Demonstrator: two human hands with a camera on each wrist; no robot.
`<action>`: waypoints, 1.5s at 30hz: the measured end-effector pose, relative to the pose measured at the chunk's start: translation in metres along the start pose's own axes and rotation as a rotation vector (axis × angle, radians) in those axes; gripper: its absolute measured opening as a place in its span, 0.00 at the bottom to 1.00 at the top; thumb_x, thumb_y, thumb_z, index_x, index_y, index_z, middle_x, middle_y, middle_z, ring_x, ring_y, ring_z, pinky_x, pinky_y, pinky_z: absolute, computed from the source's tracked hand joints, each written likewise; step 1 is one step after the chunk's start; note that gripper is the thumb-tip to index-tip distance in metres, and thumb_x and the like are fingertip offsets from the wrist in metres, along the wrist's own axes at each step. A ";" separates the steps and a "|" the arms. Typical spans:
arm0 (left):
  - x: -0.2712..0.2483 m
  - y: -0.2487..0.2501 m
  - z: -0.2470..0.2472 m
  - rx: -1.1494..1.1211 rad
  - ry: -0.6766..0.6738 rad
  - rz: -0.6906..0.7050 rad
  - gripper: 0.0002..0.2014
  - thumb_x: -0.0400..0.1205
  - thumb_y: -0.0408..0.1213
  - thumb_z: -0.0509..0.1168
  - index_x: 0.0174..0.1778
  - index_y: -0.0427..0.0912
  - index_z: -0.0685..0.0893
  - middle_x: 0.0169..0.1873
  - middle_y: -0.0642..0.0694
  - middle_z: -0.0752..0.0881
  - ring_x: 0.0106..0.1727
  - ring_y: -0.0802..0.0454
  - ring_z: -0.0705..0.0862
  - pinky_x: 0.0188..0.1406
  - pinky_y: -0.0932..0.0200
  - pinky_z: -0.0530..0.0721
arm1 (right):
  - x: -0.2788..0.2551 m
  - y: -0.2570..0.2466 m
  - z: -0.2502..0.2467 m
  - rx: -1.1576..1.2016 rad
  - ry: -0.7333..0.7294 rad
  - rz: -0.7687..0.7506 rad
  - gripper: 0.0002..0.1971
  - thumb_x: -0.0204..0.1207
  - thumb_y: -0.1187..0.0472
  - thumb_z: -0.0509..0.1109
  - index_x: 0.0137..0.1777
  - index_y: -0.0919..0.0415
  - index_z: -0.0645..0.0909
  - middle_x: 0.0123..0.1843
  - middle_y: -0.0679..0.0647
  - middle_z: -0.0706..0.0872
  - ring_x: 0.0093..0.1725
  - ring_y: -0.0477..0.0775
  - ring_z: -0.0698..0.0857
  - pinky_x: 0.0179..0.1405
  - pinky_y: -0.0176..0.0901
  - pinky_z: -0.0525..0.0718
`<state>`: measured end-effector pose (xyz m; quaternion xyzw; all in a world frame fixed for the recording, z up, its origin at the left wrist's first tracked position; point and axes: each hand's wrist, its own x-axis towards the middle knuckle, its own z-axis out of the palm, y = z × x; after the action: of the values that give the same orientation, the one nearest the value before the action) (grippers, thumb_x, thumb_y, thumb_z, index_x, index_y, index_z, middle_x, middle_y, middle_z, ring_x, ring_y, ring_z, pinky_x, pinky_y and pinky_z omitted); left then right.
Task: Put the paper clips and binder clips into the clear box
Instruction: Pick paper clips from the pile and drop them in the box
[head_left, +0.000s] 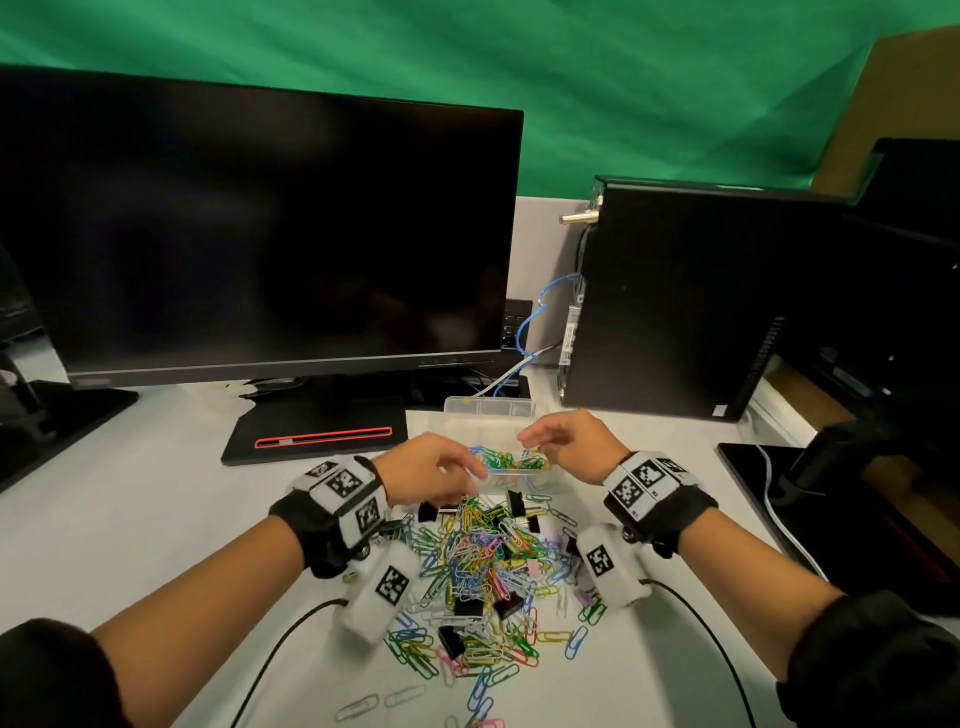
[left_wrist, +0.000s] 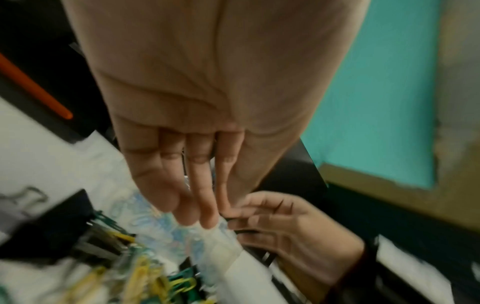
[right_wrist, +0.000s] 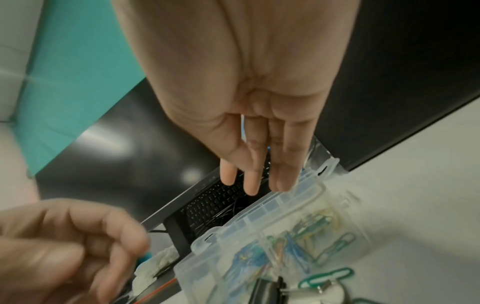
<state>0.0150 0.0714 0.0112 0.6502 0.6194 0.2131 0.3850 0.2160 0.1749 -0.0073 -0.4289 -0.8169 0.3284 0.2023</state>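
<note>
The clear box (head_left: 488, 431) stands open on the white table, its lid tipped back, with coloured paper clips (head_left: 504, 460) inside. My left hand (head_left: 470, 470) hovers over the box's left front corner, fingers straight and empty (left_wrist: 200, 218). Above its right side, my right hand (head_left: 530, 441) hangs with straight fingers and holds nothing (right_wrist: 252, 185). The right wrist view shows the box (right_wrist: 285, 205) with clips (right_wrist: 298, 236) in it. A big pile of paper clips (head_left: 483, 561) mixed with black binder clips (head_left: 470, 605) lies in front of the box.
A dark monitor (head_left: 260, 234) on a black base (head_left: 317, 431) stands behind and left of the box. A black computer tower (head_left: 675, 301) rises at the back right. Another black stand (head_left: 769, 493) sits to the right. Thin cables (head_left: 291, 639) trail from both wrists.
</note>
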 end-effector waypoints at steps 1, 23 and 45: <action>-0.004 -0.003 0.004 0.146 -0.043 0.028 0.12 0.80 0.30 0.64 0.58 0.41 0.85 0.38 0.52 0.87 0.28 0.70 0.81 0.36 0.73 0.81 | -0.006 -0.001 0.000 -0.029 -0.004 -0.031 0.16 0.74 0.75 0.65 0.53 0.59 0.87 0.50 0.56 0.90 0.53 0.52 0.88 0.59 0.46 0.84; -0.019 -0.011 0.050 0.549 -0.019 0.027 0.11 0.77 0.35 0.67 0.55 0.41 0.83 0.50 0.42 0.82 0.46 0.52 0.75 0.45 0.62 0.72 | -0.045 -0.018 0.040 -0.452 -0.340 0.027 0.21 0.61 0.56 0.82 0.53 0.58 0.83 0.48 0.52 0.84 0.47 0.52 0.82 0.47 0.43 0.81; 0.009 -0.015 0.018 -0.779 0.188 -0.160 0.10 0.83 0.22 0.59 0.56 0.29 0.82 0.42 0.39 0.86 0.28 0.57 0.90 0.22 0.74 0.84 | -0.024 -0.018 0.003 -0.186 -0.118 0.007 0.17 0.74 0.71 0.69 0.35 0.46 0.82 0.41 0.54 0.84 0.32 0.49 0.87 0.43 0.46 0.89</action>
<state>0.0200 0.0749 -0.0131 0.3831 0.5735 0.4596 0.5595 0.2171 0.1460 0.0018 -0.4288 -0.8527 0.2766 0.1120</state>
